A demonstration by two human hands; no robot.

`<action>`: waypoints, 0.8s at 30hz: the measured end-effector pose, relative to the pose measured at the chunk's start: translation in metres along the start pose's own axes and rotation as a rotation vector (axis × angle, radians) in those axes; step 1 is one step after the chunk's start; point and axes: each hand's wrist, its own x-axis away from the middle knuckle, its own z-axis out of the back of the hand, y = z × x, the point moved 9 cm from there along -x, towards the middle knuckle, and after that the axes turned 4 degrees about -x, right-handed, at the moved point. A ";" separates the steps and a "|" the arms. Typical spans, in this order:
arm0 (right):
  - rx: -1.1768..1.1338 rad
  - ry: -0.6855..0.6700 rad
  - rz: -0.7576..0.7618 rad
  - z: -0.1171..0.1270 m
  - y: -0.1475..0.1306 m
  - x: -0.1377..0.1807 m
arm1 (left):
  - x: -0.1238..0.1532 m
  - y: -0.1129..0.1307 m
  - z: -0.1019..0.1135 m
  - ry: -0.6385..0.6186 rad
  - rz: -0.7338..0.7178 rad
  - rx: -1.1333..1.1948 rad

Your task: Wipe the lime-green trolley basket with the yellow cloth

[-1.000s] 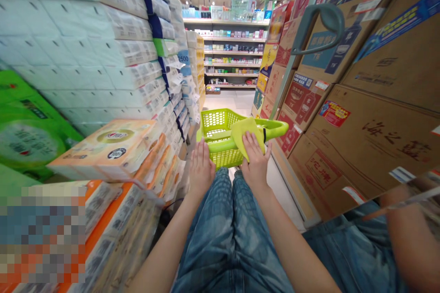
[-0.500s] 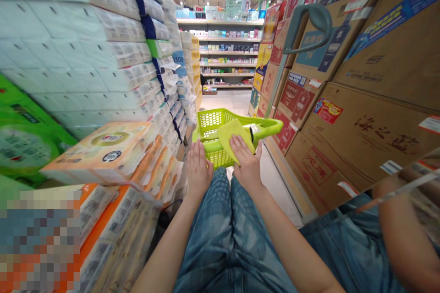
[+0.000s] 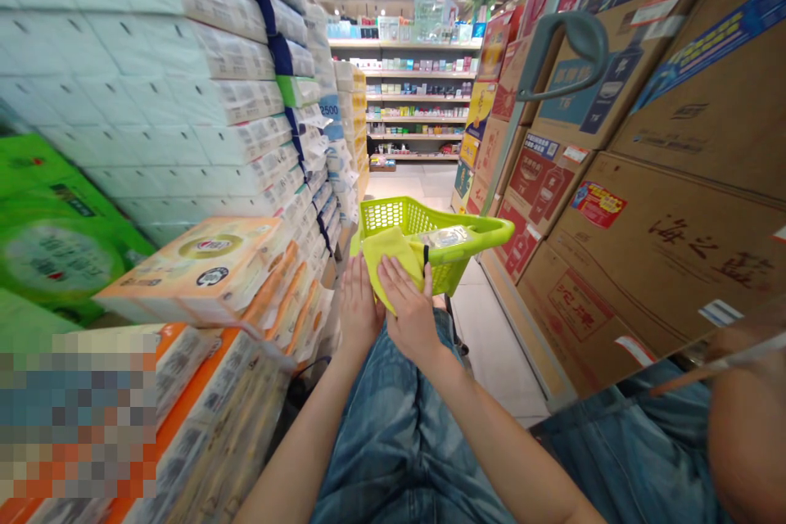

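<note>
A lime-green plastic shopping basket (image 3: 458, 274) with perforated walls is in front of my knees, its long handle folded out to the right. My left hand (image 3: 358, 303) grips its near left corner, fingers straight and together along the outside. Over the near rim lies a folded yellow cloth (image 3: 390, 250). My right hand (image 3: 408, 299) holds this cloth against the basket, fingers flat on top of it. A small black band shows at the cloth's right edge. A whitish label (image 3: 447, 237) under clear plastic is on the basket's handle side. The cloth hides part of the near rim.
Stacked tissue packs (image 3: 184, 98) rise on my left, with orange packs (image 3: 190, 266) low beside my arm. Cardboard cartons (image 3: 675, 221) line the right side, behind a pole with a grey handle (image 3: 562, 57). Shelves of small boxes (image 3: 417, 90) stand at the aisle's far end.
My right hand has slid the yellow cloth left along the near rim, close to my left hand. More of the basket's handle side and label shows now. My left hand stays at the corner.
</note>
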 end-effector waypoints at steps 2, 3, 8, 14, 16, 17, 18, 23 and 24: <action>0.027 -0.011 0.013 0.010 0.013 0.001 | 0.000 0.001 0.000 0.007 -0.006 -0.011; 0.046 -0.005 0.003 0.018 0.022 0.002 | -0.001 0.001 0.001 0.016 -0.008 -0.016; 0.110 0.153 -0.174 0.051 0.065 0.004 | -0.003 0.007 0.002 0.026 -0.009 -0.002; 0.060 0.097 -0.179 0.015 0.028 -0.002 | -0.001 0.003 0.001 0.020 0.014 0.019; 0.010 0.038 -0.116 0.001 0.008 -0.005 | 0.001 -0.001 0.001 0.015 0.029 0.031; -0.010 0.021 -0.089 -0.002 0.002 -0.006 | 0.001 -0.002 0.001 0.012 0.031 0.041; -0.024 0.009 -0.064 -0.003 -0.002 -0.007 | 0.001 -0.002 0.001 0.009 0.027 0.051; -0.002 -0.009 -0.014 0.017 0.020 -0.001 | 0.000 0.004 0.003 0.028 -0.025 0.017; 0.014 0.002 -0.023 0.023 0.028 0.001 | -0.001 0.004 0.003 0.030 -0.025 0.004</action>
